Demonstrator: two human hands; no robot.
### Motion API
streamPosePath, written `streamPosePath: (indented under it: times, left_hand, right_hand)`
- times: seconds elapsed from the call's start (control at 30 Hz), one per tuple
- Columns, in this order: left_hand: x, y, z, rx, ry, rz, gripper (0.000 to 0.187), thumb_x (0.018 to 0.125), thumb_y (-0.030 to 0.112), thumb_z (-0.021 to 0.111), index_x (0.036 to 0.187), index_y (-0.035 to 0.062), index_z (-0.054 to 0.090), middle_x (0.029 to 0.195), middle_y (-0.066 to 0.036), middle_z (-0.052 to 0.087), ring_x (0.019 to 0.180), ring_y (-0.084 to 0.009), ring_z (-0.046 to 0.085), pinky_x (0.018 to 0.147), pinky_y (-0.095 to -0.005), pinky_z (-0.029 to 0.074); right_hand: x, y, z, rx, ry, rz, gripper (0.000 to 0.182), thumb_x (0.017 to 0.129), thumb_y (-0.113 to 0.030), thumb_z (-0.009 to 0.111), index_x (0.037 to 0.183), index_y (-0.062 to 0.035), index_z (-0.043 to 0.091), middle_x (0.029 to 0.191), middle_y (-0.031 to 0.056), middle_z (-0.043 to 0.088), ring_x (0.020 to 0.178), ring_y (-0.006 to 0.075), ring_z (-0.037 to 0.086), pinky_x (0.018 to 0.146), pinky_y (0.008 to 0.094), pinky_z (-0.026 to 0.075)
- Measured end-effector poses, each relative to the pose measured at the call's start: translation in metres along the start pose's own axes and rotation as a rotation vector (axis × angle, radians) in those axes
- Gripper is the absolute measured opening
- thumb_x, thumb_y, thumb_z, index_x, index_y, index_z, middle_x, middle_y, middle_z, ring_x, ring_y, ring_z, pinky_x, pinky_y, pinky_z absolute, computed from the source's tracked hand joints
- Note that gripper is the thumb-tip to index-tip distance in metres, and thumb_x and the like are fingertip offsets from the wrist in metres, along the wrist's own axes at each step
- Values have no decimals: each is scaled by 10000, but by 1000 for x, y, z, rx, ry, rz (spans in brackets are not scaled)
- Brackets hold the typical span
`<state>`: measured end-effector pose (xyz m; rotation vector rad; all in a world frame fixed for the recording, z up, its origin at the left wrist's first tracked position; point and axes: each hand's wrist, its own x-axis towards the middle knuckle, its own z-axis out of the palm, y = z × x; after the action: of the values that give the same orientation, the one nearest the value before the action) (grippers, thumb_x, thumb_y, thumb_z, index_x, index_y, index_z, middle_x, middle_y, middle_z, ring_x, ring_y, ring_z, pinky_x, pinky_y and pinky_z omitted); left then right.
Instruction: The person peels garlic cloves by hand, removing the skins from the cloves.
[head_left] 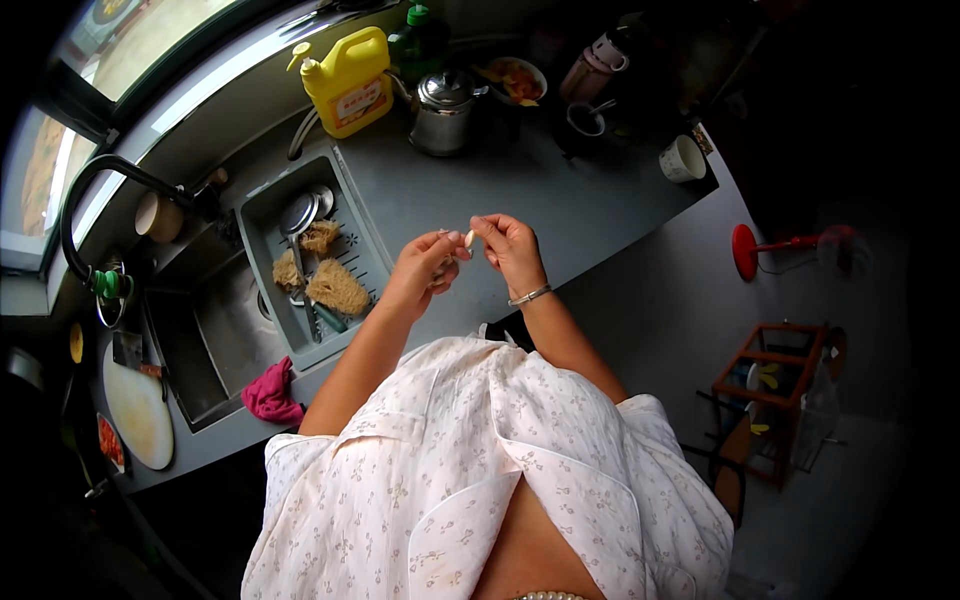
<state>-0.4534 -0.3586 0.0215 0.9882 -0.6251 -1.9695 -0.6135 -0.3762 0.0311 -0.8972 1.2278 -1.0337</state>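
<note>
While hands (428,265) (512,255) pinch pale piece (470,240), counter edge (638,232) near

We saw a yellow jug (347,88) on the far side of the counter (410,195), just left of a lidded metal pot (443,115). A white cup (683,160) stood at the right end. On the left, we saw loofah sponges (338,288) in a grey tray (345,190), a pink cloth (272,392) by the sink (235,330), and a pale cutting board (138,415) farther left.
</note>
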Motion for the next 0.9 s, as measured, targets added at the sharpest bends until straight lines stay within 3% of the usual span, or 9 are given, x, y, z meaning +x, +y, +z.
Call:
streamPosePath:
  times: [0.13,0.37,0.43,0.57,0.63,0.7,0.77,0.9]
  left_hand:
    - [-1,0,0,17,-40,-32,159,885,224,645,894,77,586,783,2,565,505,-43,400,401,-185,244]
    - [-5,5,2,-331,-86,-146,192,899,243,638,833,84,553,701,31,509,520,-18,405,372,-154,273]
    - [-5,6,0,-372,-72,-142,192,898,240,638,825,87,547,696,36,501,522,-19,406,369,-153,273]
    - [-3,4,-3,-437,-93,-148,167,891,194,642,820,81,542,721,17,527,509,-35,403,368,-178,268]
    - [-4,4,-2,-436,-94,-143,171,888,187,645,812,82,535,717,17,527,508,-34,404,366,-178,268]
    - [-5,6,1,-417,-79,-137,166,882,176,651,813,86,530,713,16,527,506,-33,405,367,-176,270]
    - [-6,4,1,-419,-82,-141,164,880,173,653,814,87,529,711,15,527,504,-33,406,367,-174,272]
    - [-9,4,6,-459,-68,-177,164,873,163,659,812,90,525,705,13,527,496,-33,407,368,-170,277]
  right_hand:
    - [-1,1,4,-145,-70,-49,249,878,-249,675,856,-2,658,674,-22,585,546,24,448,474,178,353]
    - [-10,-4,6,-169,-81,-138,188,898,-189,646,932,-7,677,717,-8,635,584,40,519,502,204,405]
    - [-14,0,10,-256,40,-481,155,883,-169,658,931,-25,687,715,15,640,596,69,577,511,240,445]
    - [-27,-17,8,-479,-7,-601,99,842,-145,683,885,-56,695,702,35,629,593,121,617,518,269,477]
    - [-31,-23,7,-809,45,-713,59,794,-130,705,834,-87,695,693,32,608,575,161,613,512,278,485]
    - [-32,-26,6,-857,60,-780,66,752,-130,721,803,-110,684,697,24,606,560,194,605,501,290,485]
    - [-31,-27,4,-981,35,-982,77,738,-126,719,781,-114,657,686,28,596,537,207,592,477,306,470]
    - [-29,-27,0,-1024,-5,-1047,112,724,-115,718,751,-101,611,663,40,576,523,217,586,460,325,463]
